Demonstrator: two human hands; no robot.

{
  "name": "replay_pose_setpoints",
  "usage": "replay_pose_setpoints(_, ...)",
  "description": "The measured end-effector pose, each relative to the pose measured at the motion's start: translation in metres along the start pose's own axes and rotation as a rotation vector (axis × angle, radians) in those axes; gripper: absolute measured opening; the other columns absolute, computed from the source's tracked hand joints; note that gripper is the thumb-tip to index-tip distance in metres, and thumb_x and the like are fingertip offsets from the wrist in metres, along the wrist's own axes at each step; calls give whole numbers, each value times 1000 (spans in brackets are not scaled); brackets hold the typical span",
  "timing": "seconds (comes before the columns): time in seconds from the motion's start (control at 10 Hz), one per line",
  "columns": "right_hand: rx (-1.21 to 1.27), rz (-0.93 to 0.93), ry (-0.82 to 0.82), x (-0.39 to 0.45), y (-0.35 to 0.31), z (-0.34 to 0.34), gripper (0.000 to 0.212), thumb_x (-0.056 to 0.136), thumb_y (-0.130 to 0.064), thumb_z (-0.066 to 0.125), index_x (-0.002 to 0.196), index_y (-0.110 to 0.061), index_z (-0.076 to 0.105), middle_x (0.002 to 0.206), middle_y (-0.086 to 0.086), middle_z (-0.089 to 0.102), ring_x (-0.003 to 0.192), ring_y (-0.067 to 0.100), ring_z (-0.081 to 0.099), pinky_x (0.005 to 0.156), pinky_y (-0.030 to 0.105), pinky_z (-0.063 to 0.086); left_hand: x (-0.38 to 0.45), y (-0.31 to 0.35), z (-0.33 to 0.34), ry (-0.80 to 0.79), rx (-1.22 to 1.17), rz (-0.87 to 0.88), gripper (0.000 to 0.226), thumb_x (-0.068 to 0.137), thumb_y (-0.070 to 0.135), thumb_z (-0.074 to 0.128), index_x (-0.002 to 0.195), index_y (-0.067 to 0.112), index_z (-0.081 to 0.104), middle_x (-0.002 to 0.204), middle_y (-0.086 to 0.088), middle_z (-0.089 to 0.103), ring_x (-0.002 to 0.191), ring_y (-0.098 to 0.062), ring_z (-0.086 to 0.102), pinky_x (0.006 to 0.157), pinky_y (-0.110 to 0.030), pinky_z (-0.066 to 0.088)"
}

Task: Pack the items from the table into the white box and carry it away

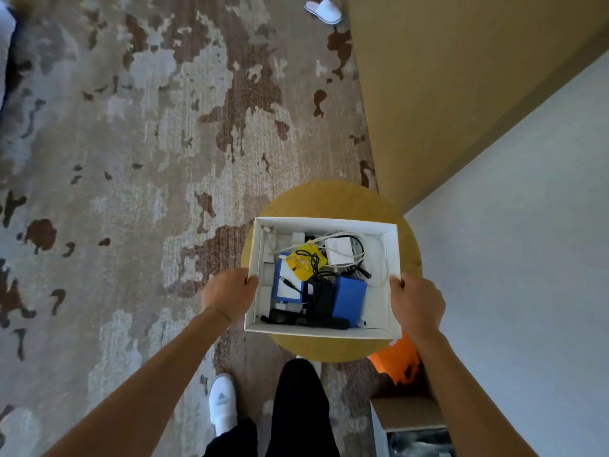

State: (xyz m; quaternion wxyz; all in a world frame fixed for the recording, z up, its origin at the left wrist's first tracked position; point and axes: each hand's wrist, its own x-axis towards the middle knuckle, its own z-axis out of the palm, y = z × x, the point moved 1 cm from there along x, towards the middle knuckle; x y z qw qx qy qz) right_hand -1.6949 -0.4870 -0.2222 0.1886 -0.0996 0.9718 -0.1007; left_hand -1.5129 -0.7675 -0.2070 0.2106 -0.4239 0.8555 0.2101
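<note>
Left hand (230,293) grips the left wall of the white box (392,258), thumb hooked over the rim, fingers hidden beneath. Right hand (417,300) grips the right wall likewise, thumb on the rim. Both forearms reach forward and inward from the lower corners of the view, bare, wrists roughly level.

Box sits over the round wooden table (408,245); contact with the tabletop cannot be told from this angle.

Contents: blue block (349,300) at the near right; black adapter (318,296) just left of it; blue-and-white pack (286,282); yellow packet (304,262) under a black cable (313,258); white charger (341,252) at the far right with a white cable (329,237) looped behind.

Writing: faint grey print on the charger, unreadable. Dark mark on the yellow packet, too small to read.

Surroundings: patterned carpet (131,159), one white slipper (324,9) at the far edge, another worn on the foot (223,404) below, orange object (398,357) beneath the right forearm.
</note>
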Motion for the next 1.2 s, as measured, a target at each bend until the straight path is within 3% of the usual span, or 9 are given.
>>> replay_pose_setpoints(0.1,1,2,6,16,8,12,46,101,-33,51,58,-21,42,53,-2,47,50,15,47,51,26,33,16,8,13,-2,31,16,44,99,31,45,59,14,40,57,-4,45,54,-22,47,49,-28,29)
replay_pose_setpoints(0.3,25,6,10,33,17,32,47,101,-31,52,57,-20,40,52,-3,44,47,13,41,50,26,30,40,12,30,-12,7,16,44,100,33,45,62,11,43,59,-7,47,56,-25,48,53,-30,36)
replay_pose_setpoints(0.5,49,-10,31,40,14,41,51,99,-29,55,53,-23,35,48,-6,39,43,8,35,47,23,21,50,8,40,-17,-7,38,49,101,32,47,57,16,34,54,-2,37,50,-20,37,48,-28,25)
replay_pose_setpoints(1.0,19,-24,18,47,19,52,47,101,-31,54,56,-23,38,51,-7,42,45,7,36,47,23,24,62,2,48,-39,15,55,47,102,32,44,59,15,35,55,-3,38,50,-19,36,48,-27,27)
replay_pose_setpoints(1.1,-29,-10,-59,48,17,48,44,101,-35,51,60,-22,43,55,-5,45,49,9,39,50,23,28,58,4,42,-120,31,46,42,102,32,41,64,15,38,60,-4,42,54,-20,41,53,-30,34)
replay_pose_setpoints(1.2,-59,15,-211,51,12,25,42,99,-45,47,63,-24,41,62,-6,46,60,14,47,58,26,34,48,6,24,-193,-4,52,36,102,32,38,78,11,53,74,-11,61,69,-28,59,66,-36,47)
